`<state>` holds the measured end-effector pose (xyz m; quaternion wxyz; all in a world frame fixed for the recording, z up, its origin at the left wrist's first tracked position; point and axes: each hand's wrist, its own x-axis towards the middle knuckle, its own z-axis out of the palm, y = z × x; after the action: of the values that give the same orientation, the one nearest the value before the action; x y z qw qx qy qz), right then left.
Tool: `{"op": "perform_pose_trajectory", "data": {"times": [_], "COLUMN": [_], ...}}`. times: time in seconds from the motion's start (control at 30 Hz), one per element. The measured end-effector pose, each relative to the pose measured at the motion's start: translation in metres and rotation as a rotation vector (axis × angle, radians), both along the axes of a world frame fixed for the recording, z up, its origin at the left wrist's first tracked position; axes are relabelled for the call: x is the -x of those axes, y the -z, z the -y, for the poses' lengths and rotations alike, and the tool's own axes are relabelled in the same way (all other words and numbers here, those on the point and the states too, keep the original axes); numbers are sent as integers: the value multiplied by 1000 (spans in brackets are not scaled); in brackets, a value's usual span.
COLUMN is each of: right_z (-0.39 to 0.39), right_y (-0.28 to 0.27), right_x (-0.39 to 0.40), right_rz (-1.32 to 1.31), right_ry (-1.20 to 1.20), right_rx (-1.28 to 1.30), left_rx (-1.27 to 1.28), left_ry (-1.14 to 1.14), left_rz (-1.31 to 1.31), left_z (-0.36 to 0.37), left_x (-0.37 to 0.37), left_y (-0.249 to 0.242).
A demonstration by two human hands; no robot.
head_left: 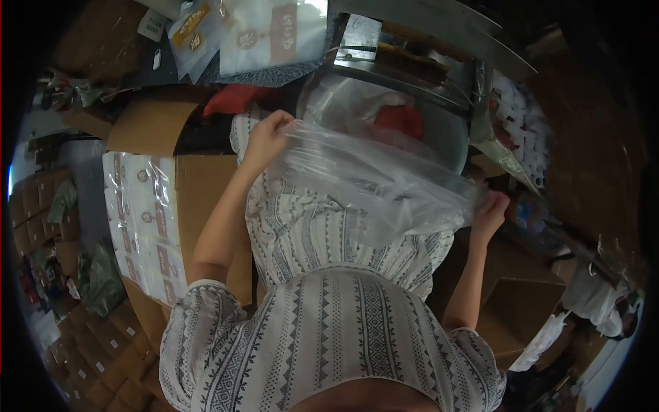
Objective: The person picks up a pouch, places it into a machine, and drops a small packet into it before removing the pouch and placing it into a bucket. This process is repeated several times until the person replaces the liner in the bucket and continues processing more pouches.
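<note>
A clear plastic bag [371, 178] is stretched sideways above my lap. My left hand [270, 139] pinches its left end, fingers closed. At the other end, my right hand [490, 211] grips the plastic with its fingers curled round it. Folds and shine run along the bag between the two hands, and its lower part hangs over my patterned dress [316, 233]. Just beyond the bag something red [400, 121] shows, partly covered by more clear plastic, inside a large pale tub [446, 130].
To the left, an open cardboard box [213, 199] holds white printed packs [144, 220]. Wrapped packs [274, 34] lie on a grey fuzzy mat [281, 77] at the back. A metal machine [405, 55] stands behind the tub. Another cardboard box [515, 302] is at lower right.
</note>
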<state>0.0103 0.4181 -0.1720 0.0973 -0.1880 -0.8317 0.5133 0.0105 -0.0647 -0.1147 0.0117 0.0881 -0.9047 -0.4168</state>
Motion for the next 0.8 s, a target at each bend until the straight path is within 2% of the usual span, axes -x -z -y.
{"op": "perform_pose_trajectory", "data": {"times": [0.03, 0.07, 0.1, 0.13, 0.2, 0.23, 0.3, 0.37, 0.5, 0.57, 0.63, 0.67, 0.73, 0.77, 0.8], "right_z": [13, 29, 52, 79, 125, 149, 198, 220, 243, 182, 122, 108, 149, 142, 131], "right_y": [-12, -26, -47, -61, -66, -67, -49, 7, 62, 89, 109, 116, 152, 156, 166], "right_x": [1, 5, 10, 12, -2, -8, 1, 14, 59, 83, 70, 55, 100, 78, 73], "right_rz": [-87, -176, -367, -561, -590, -539, -120, 153, 127, 116, 116, 128, 127, 124, 133], "right_ry": [-81, -168, -227, -287, -760, -963, -1057, -1223, -1252, -1268, -1290, -1292, -1277, -1269, -1264], "right_rx": [-410, -820, -811, -791, -403, -331, -65, -388, -298, -236, -171, -132, -67, -38, -8], "left_rx": [-6, -235, -464, -466, -462, -462, -497, -501, -505, -653, -760, -759, -407, 46, 41], "left_ry": [4, -1, -9, -14, 123, 122, 248, 265, 292, -85, -299, -305, -202, -176, -172], "left_rz": [3, 86, 164, 158, 306, 306, 363, 418, 478, 427, 255, 265, 121, 12, 19], "left_z": [-5, -11, -17, -24, -41, -47, -56, -59, -27, 7, 68, 73, 79, 71, 52], "left_x": [3, 5, 7, 11, 14, 17, 22, 22, 15, 14, 19, 12, 12, 6, -4], "left_y": [-3, -6, -9, -14, -25, -28, -36, -51, -72, -82, -64, -63, -62, -59, -64]}}
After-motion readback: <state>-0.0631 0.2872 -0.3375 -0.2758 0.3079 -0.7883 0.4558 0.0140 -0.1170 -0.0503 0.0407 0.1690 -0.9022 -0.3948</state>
